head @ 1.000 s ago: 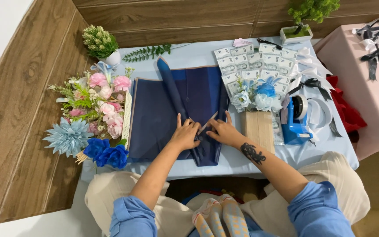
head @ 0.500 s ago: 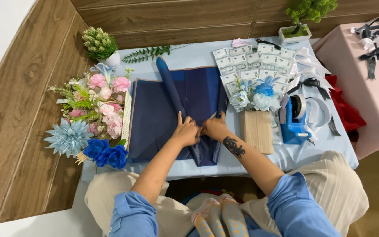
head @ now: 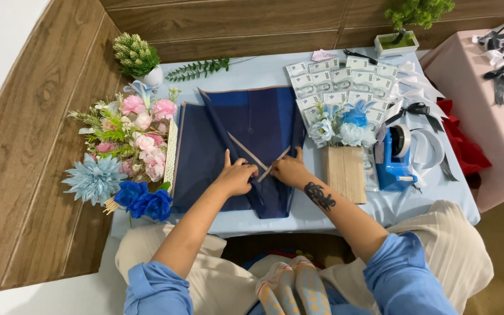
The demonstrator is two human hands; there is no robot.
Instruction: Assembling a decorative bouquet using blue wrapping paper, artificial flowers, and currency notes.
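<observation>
pkgs/labels/signs/screens: none seen | only small pink paper slip [head: 324, 55] at table's far edge

flowers [head: 138, 146] left, tape dispenser [head: 393, 157] right
</observation>
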